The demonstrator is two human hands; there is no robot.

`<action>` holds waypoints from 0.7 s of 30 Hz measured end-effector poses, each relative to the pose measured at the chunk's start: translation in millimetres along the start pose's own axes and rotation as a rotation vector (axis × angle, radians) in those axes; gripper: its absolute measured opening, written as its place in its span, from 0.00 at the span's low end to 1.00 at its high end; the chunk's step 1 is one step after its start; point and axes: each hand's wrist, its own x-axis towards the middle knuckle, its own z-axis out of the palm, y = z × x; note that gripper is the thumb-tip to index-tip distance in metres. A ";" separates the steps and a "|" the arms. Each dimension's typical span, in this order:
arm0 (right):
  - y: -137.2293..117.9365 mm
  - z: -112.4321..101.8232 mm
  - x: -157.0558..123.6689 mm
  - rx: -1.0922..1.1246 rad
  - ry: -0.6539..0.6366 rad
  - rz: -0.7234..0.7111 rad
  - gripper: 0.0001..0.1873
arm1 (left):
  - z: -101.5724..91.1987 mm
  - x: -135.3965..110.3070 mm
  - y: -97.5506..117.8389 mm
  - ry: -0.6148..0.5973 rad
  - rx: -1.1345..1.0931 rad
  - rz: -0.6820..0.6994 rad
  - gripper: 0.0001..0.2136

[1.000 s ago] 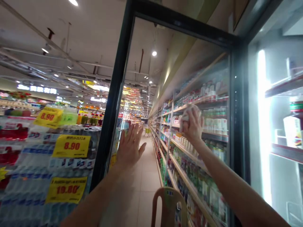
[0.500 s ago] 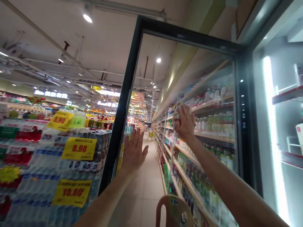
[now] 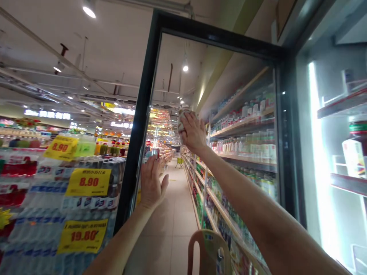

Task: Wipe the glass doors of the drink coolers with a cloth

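While on door glass (image 3: pixel 172 91), left hand (image 3: pixel 151 182) open, right hand (image 3: pixel 195 133) gripping cloth (image 3: pixel 182 121) (crumpled)

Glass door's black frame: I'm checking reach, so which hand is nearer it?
Left hand: flat on the glass just beside the black frame. Right hand: farther away, higher up the glass, pressing a cloth.

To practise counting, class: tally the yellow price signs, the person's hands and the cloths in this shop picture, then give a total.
Yellow price signs: 3
Left hand: 1
Right hand: 1
Wadded cloth: 1
Total: 6
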 end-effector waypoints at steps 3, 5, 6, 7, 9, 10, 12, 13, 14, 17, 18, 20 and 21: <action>-20.3 6.7 -18.6 0.027 -0.042 -0.251 0.24 | 0.1 0.5 -0.5 0.026 -0.024 -0.011 0.29; -35.5 12.6 -38.5 0.058 -0.085 -0.512 0.22 | 0.5 0.7 -1.6 0.058 -0.038 -0.011 0.29; -38.0 14.1 -46.4 0.071 -0.100 -0.610 0.22 | 0.6 0.7 -2.1 0.068 -0.041 -0.008 0.28; -35.3 14.1 -51.4 0.079 -0.106 -0.665 0.21 | 0.7 0.6 -2.6 0.071 -0.038 -0.009 0.28; -13.3 8.9 -52.2 0.067 -0.085 -0.593 0.23 | 0.8 -0.2 -3.0 0.047 -0.006 -0.023 0.29; 4.1 4.4 -49.0 0.049 -0.050 -0.461 0.24 | 0.9 -0.6 -2.8 0.023 0.018 -0.032 0.29; 41.7 -6.0 -42.1 0.003 0.060 -0.090 0.25 | 1.3 -1.5 -1.6 -0.033 0.066 -0.031 0.28; 57.5 -10.5 -41.2 -0.017 0.114 0.078 0.25 | 1.6 -1.7 -0.8 -0.058 0.089 -0.020 0.28; 68.9 -14.1 -43.4 -0.032 0.157 0.196 0.26 | 2.0 -1.8 0.0 -0.080 0.108 -0.005 0.27; 76.0 -17.3 -70.2 -0.036 0.158 0.147 0.27 | 3.2 -1.3 1.8 -0.121 0.147 0.023 0.26; 73.3 -16.5 -83.4 -0.023 0.113 0.007 0.27 | 3.5 -1.1 2.0 -0.130 0.154 0.022 0.26; 71.4 -15.0 -108.3 -0.004 0.033 -0.249 0.26 | 3.7 -0.5 1.9 -0.146 0.164 0.026 0.27; 74.7 -15.2 -117.8 -0.010 0.023 -0.289 0.25 | 3.7 -0.3 1.6 -0.154 0.170 0.030 0.27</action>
